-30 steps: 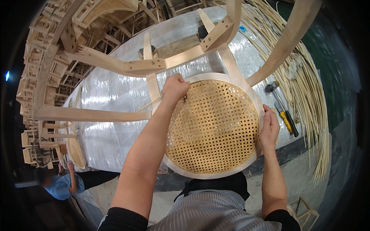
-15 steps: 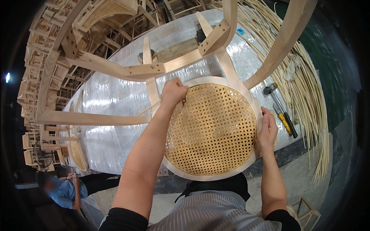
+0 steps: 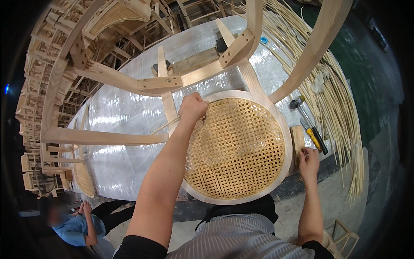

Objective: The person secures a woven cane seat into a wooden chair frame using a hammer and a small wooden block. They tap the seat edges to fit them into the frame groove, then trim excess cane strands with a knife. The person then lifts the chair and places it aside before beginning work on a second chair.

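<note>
Lying upside down on a plastic-covered worktable (image 3: 129, 125), a wooden chair frame (image 3: 172, 82) has its round cane seat (image 3: 237, 149) facing up toward the camera and its legs rising toward the upper rim of the view. Three legs can be counted; their ends are cut off by the picture's edge, so their full length cannot be seen.

At the upper-left rim of the cane seat, the left hand (image 3: 192, 108) is curled tight into a fist, pinching a thin cane strand (image 3: 166, 126) that runs out to the left of the seat. Whether the fingertips also touch the weave is hard to make out.

Just beside the right rim of the seat, the right hand (image 3: 308, 159) has its fingers bent, resting below a small wooden block (image 3: 297, 138); whether it grips anything cannot be told.

Right of the seat lie a hammer (image 3: 302, 113) and a yellow-handled tool (image 3: 314, 139), one of each. Farther right, a bundle of rattan strips (image 3: 336, 99) fans out, too many to count.

Below-left of the seat, another person (image 3: 73, 224) crouches, partly cut off.
</note>
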The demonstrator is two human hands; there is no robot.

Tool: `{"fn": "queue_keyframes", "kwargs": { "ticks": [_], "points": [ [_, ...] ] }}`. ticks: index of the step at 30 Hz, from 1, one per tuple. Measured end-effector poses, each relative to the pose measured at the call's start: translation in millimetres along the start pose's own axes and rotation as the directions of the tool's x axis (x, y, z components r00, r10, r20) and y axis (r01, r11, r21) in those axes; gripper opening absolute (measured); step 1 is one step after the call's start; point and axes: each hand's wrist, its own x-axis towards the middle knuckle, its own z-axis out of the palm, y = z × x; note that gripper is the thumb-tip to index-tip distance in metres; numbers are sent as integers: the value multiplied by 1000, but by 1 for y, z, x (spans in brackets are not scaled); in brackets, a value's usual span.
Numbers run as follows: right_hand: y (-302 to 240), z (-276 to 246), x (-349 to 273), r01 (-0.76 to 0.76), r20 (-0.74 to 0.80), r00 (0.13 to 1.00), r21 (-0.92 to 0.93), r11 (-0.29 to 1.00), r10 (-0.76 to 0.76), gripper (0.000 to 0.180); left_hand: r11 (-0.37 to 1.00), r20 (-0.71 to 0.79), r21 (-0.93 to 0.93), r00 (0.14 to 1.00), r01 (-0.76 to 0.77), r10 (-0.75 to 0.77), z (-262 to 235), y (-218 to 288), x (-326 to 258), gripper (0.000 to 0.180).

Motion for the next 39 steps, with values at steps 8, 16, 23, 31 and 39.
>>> {"fn": "queue_keyframes", "kwargs": {
  "ticks": [8,16,23,31,39],
  "points": [
    [-36,11,36,-17,86,995,-320,947,47,59,998,14,60,1000,15,-16,-8,5,-3,25],
    [-49,-28,33,-114,-19,993,-57,992,114,79,997,-62,82,998,-13,18,-1,9,-11,28],
    [-136,-79,29,141,-81,990,491,859,-116,99,992,-118,129,993,-5,20,1,11,-22,27],
    [-308,18,133,337,-17,871,747,573,-491,91,992,-143,122,989,-15,33,-7,5,-20,30],
    [-414,119,205,315,329,862,245,917,-385,88,977,-241,203,964,-64,113,-6,20,-33,26]
  ]
}}
